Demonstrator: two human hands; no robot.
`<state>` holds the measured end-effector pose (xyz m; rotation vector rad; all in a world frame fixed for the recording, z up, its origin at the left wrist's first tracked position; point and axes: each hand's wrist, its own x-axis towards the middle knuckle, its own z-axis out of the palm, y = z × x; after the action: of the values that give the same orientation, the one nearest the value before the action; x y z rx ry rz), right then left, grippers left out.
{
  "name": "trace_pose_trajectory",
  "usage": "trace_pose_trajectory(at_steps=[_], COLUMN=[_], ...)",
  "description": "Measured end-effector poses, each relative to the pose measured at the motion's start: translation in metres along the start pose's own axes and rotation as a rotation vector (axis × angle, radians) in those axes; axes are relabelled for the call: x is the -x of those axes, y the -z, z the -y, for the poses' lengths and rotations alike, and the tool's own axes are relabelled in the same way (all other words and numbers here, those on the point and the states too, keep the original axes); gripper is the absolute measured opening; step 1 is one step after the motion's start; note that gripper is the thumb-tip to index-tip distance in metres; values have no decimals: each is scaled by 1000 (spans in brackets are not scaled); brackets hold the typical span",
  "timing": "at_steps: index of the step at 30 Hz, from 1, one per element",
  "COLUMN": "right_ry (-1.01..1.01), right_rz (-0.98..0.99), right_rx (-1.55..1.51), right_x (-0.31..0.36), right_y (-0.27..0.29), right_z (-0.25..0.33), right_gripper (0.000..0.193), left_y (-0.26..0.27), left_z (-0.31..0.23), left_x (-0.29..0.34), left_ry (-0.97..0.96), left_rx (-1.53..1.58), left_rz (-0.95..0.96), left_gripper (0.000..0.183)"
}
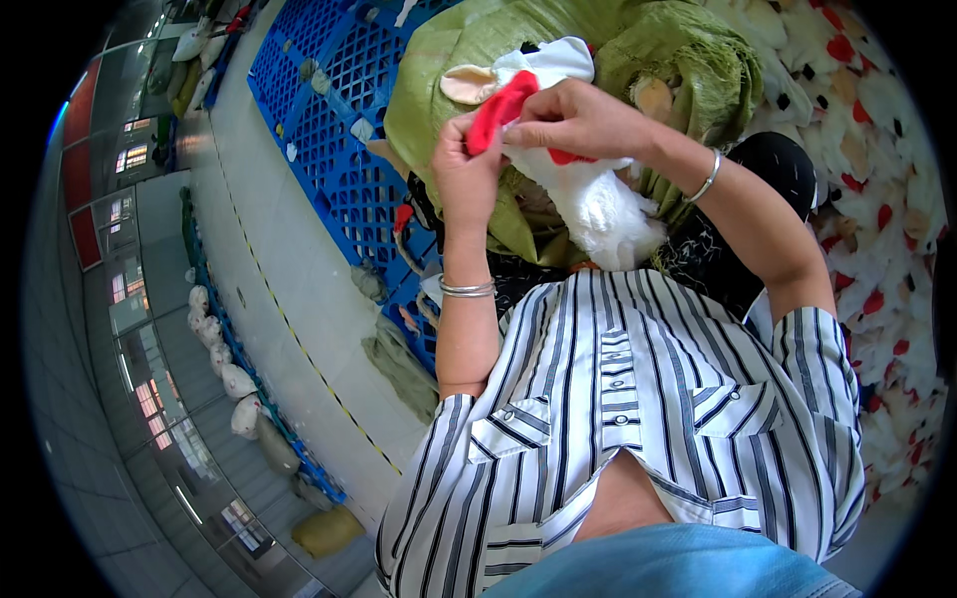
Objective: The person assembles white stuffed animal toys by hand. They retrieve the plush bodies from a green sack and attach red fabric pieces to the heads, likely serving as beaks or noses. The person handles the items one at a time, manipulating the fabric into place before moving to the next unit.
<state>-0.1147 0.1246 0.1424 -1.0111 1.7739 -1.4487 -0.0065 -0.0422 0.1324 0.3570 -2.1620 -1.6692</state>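
Observation:
Both hands work on a soft toy [543, 68] of white plush cloth, with a red piece of fabric [501, 112] and a cream-lined ear-like flap. My left hand [467, 171] is closed on the red piece from its left side. From the right, my right hand [573, 122] is closed in a pinch at the edge of the same toy; the exact spot between its fingertips is hidden. A fluffy white part [613, 214] hangs from the toy below my right hand, in front of a green woven sack [429, 100].
Blue plastic pallets [319, 130] lie to the left, beside a pale floor with a striped line. A large pile of white plush pieces with red parts [867, 249] covers the right side. Several filled bags [237, 381] line a blue strip at the far left.

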Motion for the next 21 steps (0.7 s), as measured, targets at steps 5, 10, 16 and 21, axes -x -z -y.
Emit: trace_pose_trajectory(at_steps=[5, 10, 16, 21], right_ry=[-150, -87, 59, 146], right_rz=[-178, -89, -17, -18], right_rx=[-201, -219, -122, -154], right_x=[-3, -4, -4, -3], right_y=[-11, -10, -5, -10], right_z=[-3, -12, -9, -3], right_gripper=[34, 28, 25, 24], left_y=[-10, -3, 12, 9], left_z=[-4, -3, -11, -25], left_x=[9, 6, 1, 0], left_ry=[-64, -5, 66, 84], left_rx=[27, 95, 12, 84], left_rz=[192, 144, 2, 27], left_gripper=[18, 16, 14, 12])
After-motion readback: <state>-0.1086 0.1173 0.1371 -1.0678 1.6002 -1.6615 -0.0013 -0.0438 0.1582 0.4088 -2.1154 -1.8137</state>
